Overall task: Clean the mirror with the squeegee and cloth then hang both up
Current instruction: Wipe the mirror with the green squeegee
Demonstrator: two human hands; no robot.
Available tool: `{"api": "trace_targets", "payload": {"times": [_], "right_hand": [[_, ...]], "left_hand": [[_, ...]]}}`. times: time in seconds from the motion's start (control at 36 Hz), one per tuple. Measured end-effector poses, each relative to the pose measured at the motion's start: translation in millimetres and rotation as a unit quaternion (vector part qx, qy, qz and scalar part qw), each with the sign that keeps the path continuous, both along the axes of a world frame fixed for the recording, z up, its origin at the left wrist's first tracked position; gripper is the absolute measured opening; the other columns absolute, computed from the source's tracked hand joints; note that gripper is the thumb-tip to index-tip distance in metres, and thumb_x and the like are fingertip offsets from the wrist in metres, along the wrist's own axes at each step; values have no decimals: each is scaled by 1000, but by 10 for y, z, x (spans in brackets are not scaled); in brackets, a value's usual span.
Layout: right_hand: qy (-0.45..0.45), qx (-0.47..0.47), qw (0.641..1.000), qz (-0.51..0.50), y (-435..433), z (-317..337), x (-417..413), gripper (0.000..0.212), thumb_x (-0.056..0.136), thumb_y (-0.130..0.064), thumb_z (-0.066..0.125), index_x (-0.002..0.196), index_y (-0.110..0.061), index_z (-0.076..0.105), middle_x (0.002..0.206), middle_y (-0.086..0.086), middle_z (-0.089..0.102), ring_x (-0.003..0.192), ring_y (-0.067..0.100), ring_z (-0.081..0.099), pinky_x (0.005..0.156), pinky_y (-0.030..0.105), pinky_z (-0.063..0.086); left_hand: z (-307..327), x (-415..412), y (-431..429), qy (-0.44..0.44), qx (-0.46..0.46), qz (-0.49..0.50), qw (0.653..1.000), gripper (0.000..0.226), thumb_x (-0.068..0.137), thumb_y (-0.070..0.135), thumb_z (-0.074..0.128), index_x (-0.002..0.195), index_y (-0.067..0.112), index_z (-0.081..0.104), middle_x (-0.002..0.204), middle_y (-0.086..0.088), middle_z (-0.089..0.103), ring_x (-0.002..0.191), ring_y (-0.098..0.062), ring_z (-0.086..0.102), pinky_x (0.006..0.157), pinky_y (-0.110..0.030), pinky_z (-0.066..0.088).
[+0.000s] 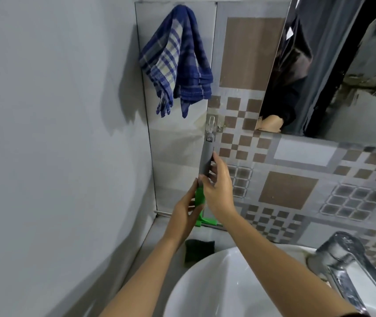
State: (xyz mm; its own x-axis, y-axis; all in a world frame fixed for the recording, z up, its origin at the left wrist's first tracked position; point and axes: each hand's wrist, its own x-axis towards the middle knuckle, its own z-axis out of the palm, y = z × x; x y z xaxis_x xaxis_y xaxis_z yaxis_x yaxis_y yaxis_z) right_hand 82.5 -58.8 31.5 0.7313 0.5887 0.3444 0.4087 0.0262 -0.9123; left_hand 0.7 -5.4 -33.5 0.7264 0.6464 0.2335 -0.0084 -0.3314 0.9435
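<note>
Green-and-grey squeegee (206,170) upright against the tiled corner, long axis vertical, handle tip touching the clear hook (211,125) directly above both hands. Right hand (217,187) wrapped round the grey handle, left hand (185,208) pinching the green neck below. Blue checked cloth (177,58) already hung, up-left. Mirror (333,65) to the right; dark sponge (199,249) beside the sink (205,282). Nothing in the way.
</note>
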Motion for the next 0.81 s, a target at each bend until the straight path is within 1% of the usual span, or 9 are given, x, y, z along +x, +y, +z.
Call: {"api": "trace_targets", "payload": {"times": [0.06,0.19,0.25,0.31,0.36,0.44,0.58,0.72,0.81], "right_hand": [[-1,10,1000,1,-19,25,-42,62,87,0,58,140,-21,32,136,2,44,119,8,45,96,19,43],[29,66,997,8,-131,165,-161,60,85,1,61,134,-22,36,131,3,50,118,15,52,96,35,50],[46,100,994,12,-230,277,-192,58,84,1,61,132,-21,37,130,4,51,117,15,53,94,37,52],[66,134,989,19,-357,420,-206,57,85,2,60,131,-22,37,129,4,50,114,14,54,91,35,54],[77,160,984,25,-497,579,-205,57,85,3,59,132,-20,36,128,2,50,112,13,55,87,29,55],[78,199,976,41,-735,816,-142,59,83,7,60,132,-16,35,120,-2,51,105,8,57,79,17,54],[53,240,968,51,-1272,1194,101,68,76,13,65,132,-9,34,116,-2,52,101,3,57,84,21,52],[21,239,969,63,-1915,1484,443,52,74,16,65,118,-7,48,104,1,58,98,10,58,85,24,51],[-56,133,987,64,-2338,1577,626,38,74,11,68,102,-14,59,93,4,65,88,13,63,84,29,52]], "left_hand": [[30,-57,-25,-3,-2,9,1000,59,93,13,53,127,56,30,118,22,55,100,6,57,80,-13,50],[157,-196,-89,-22,30,22,999,56,93,23,55,133,54,30,126,12,52,111,-7,54,89,-19,50],[237,-232,-142,-34,39,33,998,55,90,30,59,134,52,33,122,9,55,109,-7,55,86,-22,51],[347,-251,-225,-50,42,43,997,55,86,32,63,131,49,37,113,8,57,102,-7,57,80,-18,51],[486,-255,-318,-68,57,35,995,50,86,28,65,127,47,42,108,8,59,96,-8,59,76,-16,51],[743,-252,-456,-82,96,5,992,49,87,19,63,123,46,44,106,9,60,95,-1,58,81,-17,50],[1161,-261,-618,-90,144,-45,984,59,84,-3,60,118,43,46,101,9,59,93,4,56,80,-11,46],[1406,-263,-730,-35,220,-86,971,64,84,-3,60,131,36,43,107,1,61,91,-18,57,82,-26,50],[1532,-243,-849,20,272,-115,955,63,86,4,61,134,36,38,115,3,61,96,-14,58,82,-26,50]]}}
